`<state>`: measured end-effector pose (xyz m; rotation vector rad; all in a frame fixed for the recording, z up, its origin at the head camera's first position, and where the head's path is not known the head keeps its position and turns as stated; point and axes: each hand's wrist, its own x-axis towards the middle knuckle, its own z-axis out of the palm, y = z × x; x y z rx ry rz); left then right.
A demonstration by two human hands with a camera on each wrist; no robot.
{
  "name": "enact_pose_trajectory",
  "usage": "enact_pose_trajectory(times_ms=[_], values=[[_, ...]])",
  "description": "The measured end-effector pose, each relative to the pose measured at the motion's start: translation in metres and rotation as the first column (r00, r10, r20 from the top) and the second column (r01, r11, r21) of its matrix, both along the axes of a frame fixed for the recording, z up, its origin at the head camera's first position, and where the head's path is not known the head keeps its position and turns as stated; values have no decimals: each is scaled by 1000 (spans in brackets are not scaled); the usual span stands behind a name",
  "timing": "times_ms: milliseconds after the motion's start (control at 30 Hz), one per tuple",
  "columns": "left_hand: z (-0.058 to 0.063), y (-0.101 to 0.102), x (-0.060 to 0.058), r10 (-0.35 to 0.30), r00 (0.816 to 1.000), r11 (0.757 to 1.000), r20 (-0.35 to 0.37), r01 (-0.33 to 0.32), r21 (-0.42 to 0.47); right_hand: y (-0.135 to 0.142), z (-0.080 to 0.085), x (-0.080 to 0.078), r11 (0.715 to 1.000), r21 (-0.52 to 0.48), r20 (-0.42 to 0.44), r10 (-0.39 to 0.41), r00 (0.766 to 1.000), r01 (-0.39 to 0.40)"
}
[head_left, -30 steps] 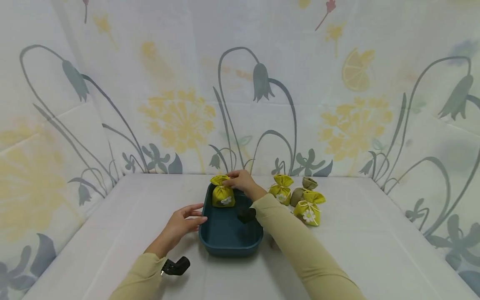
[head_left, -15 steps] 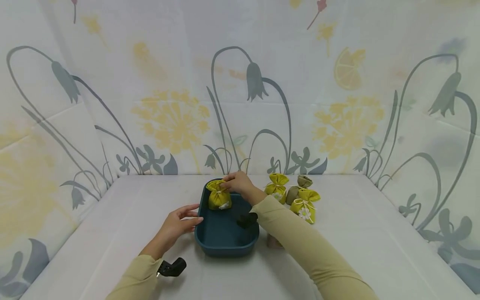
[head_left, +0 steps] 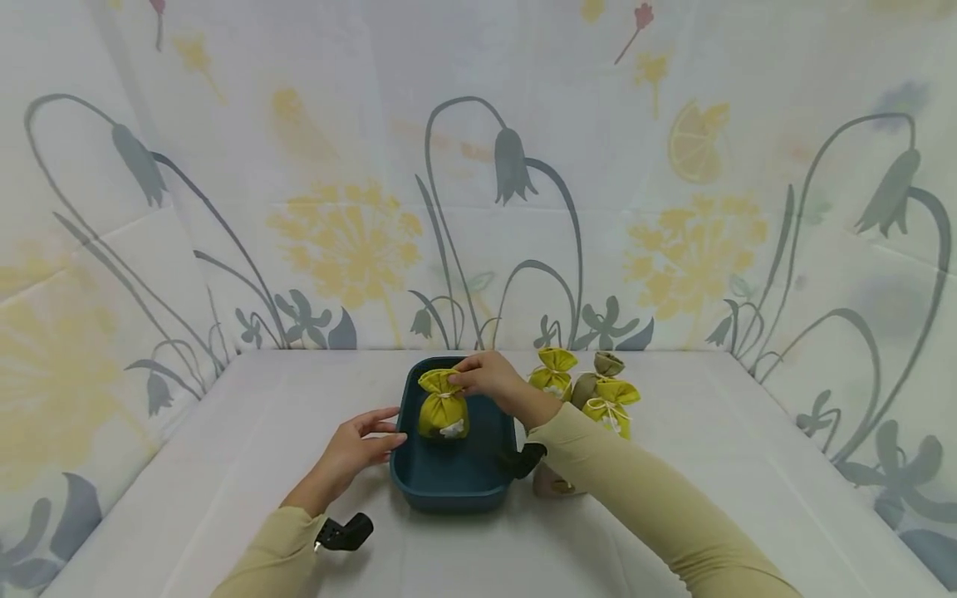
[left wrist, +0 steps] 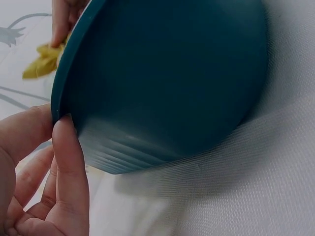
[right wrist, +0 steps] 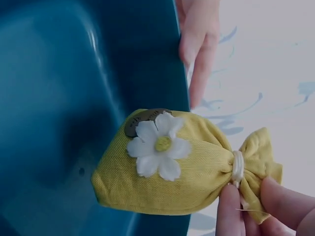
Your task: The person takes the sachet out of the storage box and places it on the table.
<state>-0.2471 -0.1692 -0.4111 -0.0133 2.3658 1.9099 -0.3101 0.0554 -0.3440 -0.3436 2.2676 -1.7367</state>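
My right hand [head_left: 489,382] pinches a yellow-green drawstring pouch [head_left: 443,415] by its gathered top, just above the white tie. In the right wrist view, the pouch [right wrist: 172,162] shows a white fabric flower and a small dark label, and hangs over the inside of a dark blue tray [right wrist: 44,73]. The rounded rectangular tray [head_left: 449,498] stands on the table in front of me. On its left side, my left hand [head_left: 359,448] pinches the rim between thumb and finger. The left wrist view shows these fingertips [left wrist: 64,128] at the rim, with the outer wall beside them.
Right of the tray stand two more yellow-green pouches, a farther one [head_left: 555,365] and a nearer one [head_left: 615,403], with a grey-brown pouch [head_left: 609,363] close behind. Another brownish pouch [head_left: 552,483] is partly hidden under my right sleeve [head_left: 635,490]. A patterned cloth [head_left: 478,166] hangs behind the table.
My right hand has brought the pouch toward me from the tray's far end, over its middle. My left hand keeps its place at the rim.
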Motion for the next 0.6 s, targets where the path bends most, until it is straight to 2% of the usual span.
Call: enact_pose_trajectory(times_ms=[600], values=[[-1, 1, 1, 12, 1000, 1000, -3, -12, -25, 28, 21, 62, 997, -70, -116, 27, 993, -35]])
